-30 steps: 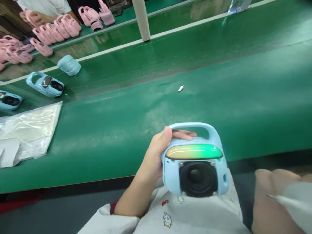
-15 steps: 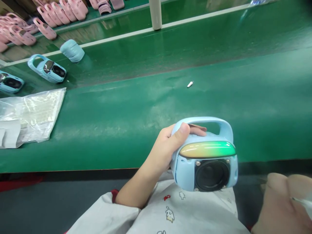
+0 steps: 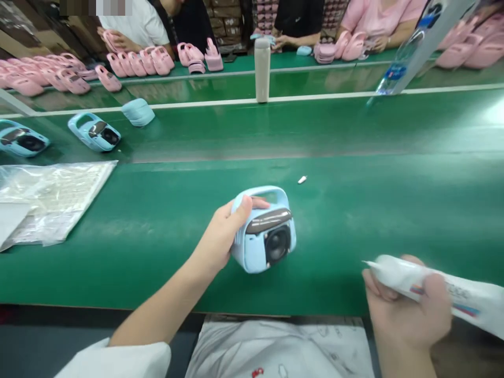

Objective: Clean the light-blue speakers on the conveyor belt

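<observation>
Up front in the head view, the left hand point(image 3: 220, 239) grasps a light-blue plastic handled speaker point(image 3: 264, 231) near the green belt's point(image 3: 354, 210) near edge, while the right hand point(image 3: 407, 310) is clenched around a white squeeze tube point(image 3: 441, 291), well apart from it.

The scene is brightly and evenly lit from overhead. The glossy green conveyor belt point(image 3: 374, 210) shows pale sheen patches, strongest at the right edge, and mirrors the tall white cylindrical bottle point(image 3: 262, 68). Shadows are soft and faint. Wide-angle distortion bends lines near the borders. Far workers look slightly soft; a blurred patch covers the top left.
</observation>
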`<state>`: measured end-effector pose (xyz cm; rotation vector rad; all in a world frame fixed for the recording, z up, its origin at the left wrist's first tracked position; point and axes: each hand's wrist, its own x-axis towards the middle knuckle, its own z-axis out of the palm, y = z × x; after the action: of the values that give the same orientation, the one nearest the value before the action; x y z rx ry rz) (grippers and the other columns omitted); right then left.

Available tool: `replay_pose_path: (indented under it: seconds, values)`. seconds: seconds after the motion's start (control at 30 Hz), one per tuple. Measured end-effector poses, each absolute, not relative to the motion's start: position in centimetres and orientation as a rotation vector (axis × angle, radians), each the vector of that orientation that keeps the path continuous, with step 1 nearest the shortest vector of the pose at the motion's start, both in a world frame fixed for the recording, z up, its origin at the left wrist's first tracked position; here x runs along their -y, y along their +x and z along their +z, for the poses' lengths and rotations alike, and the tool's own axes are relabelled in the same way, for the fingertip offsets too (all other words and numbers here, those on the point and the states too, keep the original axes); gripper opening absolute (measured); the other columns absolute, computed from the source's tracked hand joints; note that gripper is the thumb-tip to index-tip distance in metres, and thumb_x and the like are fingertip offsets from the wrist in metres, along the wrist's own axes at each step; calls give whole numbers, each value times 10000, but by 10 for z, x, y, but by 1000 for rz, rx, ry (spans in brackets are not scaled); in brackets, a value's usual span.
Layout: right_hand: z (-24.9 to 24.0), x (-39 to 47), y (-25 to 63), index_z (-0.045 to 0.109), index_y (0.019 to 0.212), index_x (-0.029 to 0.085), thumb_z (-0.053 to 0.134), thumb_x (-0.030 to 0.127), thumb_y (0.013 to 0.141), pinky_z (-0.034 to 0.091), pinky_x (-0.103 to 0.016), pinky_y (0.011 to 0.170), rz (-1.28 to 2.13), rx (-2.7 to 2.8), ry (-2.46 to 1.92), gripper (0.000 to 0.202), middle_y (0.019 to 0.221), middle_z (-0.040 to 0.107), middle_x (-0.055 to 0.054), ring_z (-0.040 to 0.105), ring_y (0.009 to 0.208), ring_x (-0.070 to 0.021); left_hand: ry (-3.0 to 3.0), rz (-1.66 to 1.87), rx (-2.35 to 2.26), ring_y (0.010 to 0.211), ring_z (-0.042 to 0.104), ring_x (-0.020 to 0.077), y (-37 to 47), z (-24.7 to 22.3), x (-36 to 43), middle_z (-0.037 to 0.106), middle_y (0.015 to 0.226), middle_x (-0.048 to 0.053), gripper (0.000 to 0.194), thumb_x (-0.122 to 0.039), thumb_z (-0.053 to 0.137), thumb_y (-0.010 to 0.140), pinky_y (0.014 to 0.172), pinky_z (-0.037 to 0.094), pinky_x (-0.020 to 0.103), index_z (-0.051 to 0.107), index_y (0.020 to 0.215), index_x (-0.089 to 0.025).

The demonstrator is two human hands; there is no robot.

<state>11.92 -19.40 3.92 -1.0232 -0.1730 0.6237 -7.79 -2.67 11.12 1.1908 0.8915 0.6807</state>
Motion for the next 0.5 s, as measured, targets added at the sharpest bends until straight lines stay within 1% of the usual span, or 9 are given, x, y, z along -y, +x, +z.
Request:
replay_pose_path:
  seconds: [0.07, 0.17, 0.2, 0.27, 0.37, 0.5]
  values:
    - [34, 186, 123, 460, 660, 172, 774, 418, 572, 301, -196, 349, 679, 123, -995, 409, 496, 317, 74, 222, 388, -75, 1235, 691, -953, 861, 636, 198, -80, 121, 15, 695, 978, 44, 436, -598, 569, 768, 662, 475, 242, 692, 912, -206]
    - [24, 184, 127, 462, 640, 186, 784, 447, 515, 272, -200, 336, 748, 45, -988, 433, 460, 283, 79, 182, 385, -77, 1256, 669, -947, 865, 639, 195, -78, 130, 6, 690, 1009, 46, 464, -610, 522, 794, 677, 482, 244, 700, 961, -215]
    - [21, 185, 128, 465, 637, 192, 772, 471, 523, 265, -207, 338, 763, 33, -995, 430, 449, 262, 79, 183, 383, -83, 1254, 660, -932, 872, 641, 196, -76, 131, 4, 687, 1026, 49, 468, -607, 510, 804, 688, 486, 246, 703, 973, -216]
    - [17, 187, 130, 479, 648, 202, 724, 498, 589, 258, -224, 355, 776, 27, -1021, 389, 455, 241, 73, 208, 385, -97, 1221, 634, -902, 868, 645, 201, -72, 130, 4, 695, 1015, 53, 466, -598, 500, 816, 695, 492, 254, 703, 1005, -223]
    - [18, 188, 128, 517, 708, 211, 646, 467, 691, 267, -254, 391, 746, 30, -1082, 287, 508, 264, 56, 268, 407, -115, 1126, 591, -852, 871, 648, 212, -68, 129, 4, 718, 949, 45, 453, -580, 501, 826, 738, 491, 278, 688, 1060, -240]
    - [24, 186, 120, 536, 754, 225, 635, 454, 696, 274, -286, 410, 712, 20, -1165, 256, 543, 289, 38, 301, 433, -134, 1055, 566, -805, 927, 646, 232, -64, 131, 5, 725, 947, 32, 442, -568, 527, 816, 805, 481, 300, 679, 1088, -255]
